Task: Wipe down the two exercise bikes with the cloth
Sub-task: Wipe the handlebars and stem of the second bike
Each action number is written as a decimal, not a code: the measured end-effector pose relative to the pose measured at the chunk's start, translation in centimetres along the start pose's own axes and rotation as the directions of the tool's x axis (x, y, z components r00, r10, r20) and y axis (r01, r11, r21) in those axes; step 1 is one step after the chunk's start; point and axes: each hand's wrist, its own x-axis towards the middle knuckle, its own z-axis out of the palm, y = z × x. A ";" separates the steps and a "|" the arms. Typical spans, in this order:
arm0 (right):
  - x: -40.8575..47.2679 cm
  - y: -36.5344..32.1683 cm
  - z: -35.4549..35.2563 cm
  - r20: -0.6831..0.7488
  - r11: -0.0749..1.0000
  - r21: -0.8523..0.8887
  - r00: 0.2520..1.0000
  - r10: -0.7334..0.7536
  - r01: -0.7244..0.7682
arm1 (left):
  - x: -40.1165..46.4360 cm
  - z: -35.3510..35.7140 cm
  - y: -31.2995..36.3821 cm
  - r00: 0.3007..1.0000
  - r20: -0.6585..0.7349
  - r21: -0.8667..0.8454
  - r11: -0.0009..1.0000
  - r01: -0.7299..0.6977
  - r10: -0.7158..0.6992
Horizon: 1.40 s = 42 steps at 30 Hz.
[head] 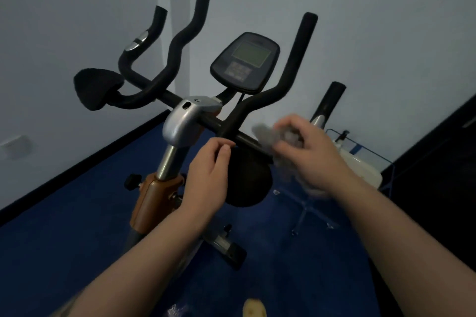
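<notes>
Blue carpet [64, 239] runs under everything here, up to pale walls [386, 20], and on it stands the exercise bike [180, 121] with its silver head clamp, brown-trimmed post and black foam handlebars [291, 80] rising around a dark console [244, 62]. Behind it, to the right, a second black upright with a silver collar [329, 100] pokes into view; it may belong to the other bike, though too little shows to be sure. Beside that sits a blue wire rack [360, 141] holding something white. As for progress, I judge the job to be somewhere on the first bike: the cloth is working at the right side of the crossbar, and nothing visible says which surfaces are already clean, so the console, the far grips, the frame below and the whole second machine may yet be owed a wipe. The right hand [314, 149] reaches in from the lower right, forearm stretched forward, fingers curled around the grey cloth [273, 136], which is bunched against the bar just right of the handlebar junction and blurred. The left hand [208, 175] hangs near the bar's middle, fingers loosely bent, gripping nothing; whether its fingertips touch the bar I cannot tell.
</notes>
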 end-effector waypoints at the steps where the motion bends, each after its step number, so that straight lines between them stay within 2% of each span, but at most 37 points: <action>1: 0.5 0.0 1.5 -0.081 0.990 0.077 0.989 0.122 -0.116 | 0.2 0.6 -0.1 1.000 -0.009 0.071 0.997 -0.010 0.011; 3: 0.0 0.1 5.7 -0.149 0.969 0.070 0.958 0.247 -0.239 | 0.1 1.4 -0.5 0.994 -0.067 0.207 0.976 -0.069 0.085; 5: -2.3 0.5 9.0 -0.302 0.968 0.026 0.922 0.244 -0.248 | -0.3 1.9 -1.0 0.976 -0.109 0.292 0.944 -0.151 0.189; 7: -4.6 0.7 9.7 -0.400 0.962 0.109 0.875 0.274 -0.251 | -0.5 2.0 -1.4 0.958 -0.130 0.337 0.920 -0.201 0.257; 9: -5.2 1.1 8.8 -0.366 0.942 0.184 0.870 0.331 -0.281 | -0.5 2.1 -1.6 0.942 -0.160 0.341 0.912 -0.227 0.295; 12: -3.2 1.1 7.4 -0.268 0.923 0.151 0.883 0.384 -0.355 | -0.7 2.4 -1.6 0.926 -0.194 0.328 0.911 -0.249 0.323; 16: -3.6 -0.1 9.0 -0.364 0.939 0.192 0.868 0.338 -0.286 | -0.5 2.4 -2.0 0.924 -0.189 0.331 0.908 -0.259 0.332; 19: -5.4 0.7 7.4 -0.233 0.952 0.155 0.927 0.294 -0.263 | -0.3 2.4 -2.1 0.915 -0.197 0.339 0.900 -0.274 0.353; 21: -4.8 1.7 4.6 -0.133 0.969 0.056 0.961 0.244 -0.239 | -0.3 2.4 -2.2 0.910 -0.206 0.357 0.893 -0.273 0.360; 24: -2.0 3.0 0.1 -0.221 0.993 -0.113 0.975 -0.004 -0.021 | -0.4 2.6 -1.9 0.908 -0.246 0.392 0.892 -0.227 0.339; 26: 0.0 4.1 -1.7 -0.155 0.938 -0.323 0.971 -0.182 0.124 | -0.6 2.9 -1.2 0.913 -0.296 0.424 0.895 -0.138 0.281; 28: 1.1 5.4 -1.9 0.083 0.853 -0.466 0.971 -0.223 0.236 | -0.6 3.3 -0.6 0.909 -0.337 0.456 0.887 -0.070 0.245; 30: 1.0 6.8 -1.0 0.235 0.789 -0.506 0.936 -0.263 0.349 | -0.6 3.7 -0.2 0.900 -0.367 0.470 0.882 -0.039 0.235; 32: 1.3 7.8 -0.2 0.247 0.743 -0.534 0.915 -0.318 0.403 | -0.6 4.2 -0.1 0.880 -0.411 0.472 0.881 -0.019 0.239; 34: 2.6 7.5 0.8 0.268 0.682 -0.610 0.915 -0.302 0.404 | -0.6 4.6 -0.2 0.855 -0.455 0.464 0.886 -0.009 0.247; 36: 4.7 6.6 2.4 0.302 0.668 -0.623 0.913 -0.275 0.408 | -0.7 4.7 -0.4 0.844 -0.474 0.454 0.891 -0.009 0.250; 38: 6.9 5.7 4.1 0.351 0.720 -0.558 0.903 -0.246 0.413 | -0.7 4.8 -0.6 0.839 -0.478 0.468 0.883 -0.006 0.259; 40: 8.3 5.4 4.7 0.401 0.807 -0.471 0.901 -0.163 0.356 | -0.7 4.6 -0.8 0.845 -0.466 0.488 0.873 -0.002 0.263; 42: 8.4 6.1 3.4 0.496 0.810 -0.428 0.854 -0.160 0.400 | -0.8 4.5 -0.9 0.844 -0.461 0.514 0.858 0.003 0.273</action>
